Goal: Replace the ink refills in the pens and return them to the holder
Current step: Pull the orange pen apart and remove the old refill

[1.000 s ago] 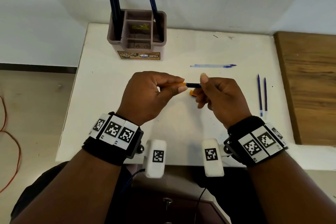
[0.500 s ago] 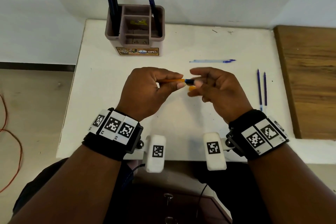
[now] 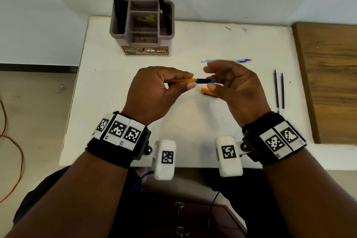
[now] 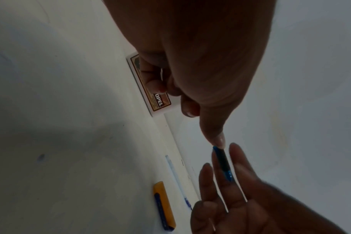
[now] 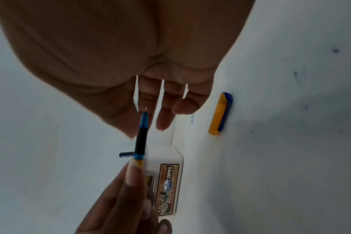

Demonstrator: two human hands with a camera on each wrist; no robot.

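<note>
My left hand (image 3: pixel 190 81) pinches an orange pen (image 3: pixel 202 80) by its barrel, level above the table; its black grip and blue tip point right. My right hand (image 3: pixel 209 78) is at the tip with straight, spread, blurred fingers (image 5: pixel 164 114); the tip lies against them, thumb just below. In the left wrist view the pen (image 4: pixel 222 161) runs between those straight fingers. The pen's orange cap (image 3: pixel 206 91) lies on the table under the right hand. The brown holder (image 3: pixel 142 25) stands at the back left with several dark pens in it.
A clear refill with a blue end (image 3: pixel 241 61) lies behind my right hand. Two blue refills (image 3: pixel 279 91) lie side by side near the white table's (image 3: pixel 116 102) right edge. A wooden surface (image 3: pixel 328 83) adjoins on the right.
My right hand pinched the pen's black grip a second ago; its fingers have since straightened and spread around the tip. The left hand keeps its hold on the barrel.
</note>
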